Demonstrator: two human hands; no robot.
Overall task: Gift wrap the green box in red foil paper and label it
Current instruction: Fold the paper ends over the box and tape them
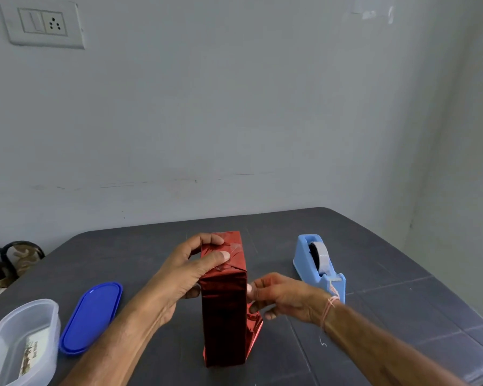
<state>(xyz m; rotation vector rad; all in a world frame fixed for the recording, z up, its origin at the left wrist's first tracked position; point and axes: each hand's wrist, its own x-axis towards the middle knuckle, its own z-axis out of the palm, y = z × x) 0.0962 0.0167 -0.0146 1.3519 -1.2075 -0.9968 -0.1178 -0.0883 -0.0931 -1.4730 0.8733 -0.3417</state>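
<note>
One wrapped box (224, 310), covered in red foil, stands on end in the lower centre of the frame on a dark table (374, 316). A loose foil flap (255, 327) juts from its lower right side. One light blue tape dispenser (318, 263) sits to the right of it. One blue lid (91, 317) and one clear container (23, 344) lie at the lower left.

The left hand (179, 277) grips the taped top end of the box, fingers curled over it. The right hand (285, 298), fingers bent, touches the box's right side with its fingertips; whether it pinches any foil cannot be told.
</note>
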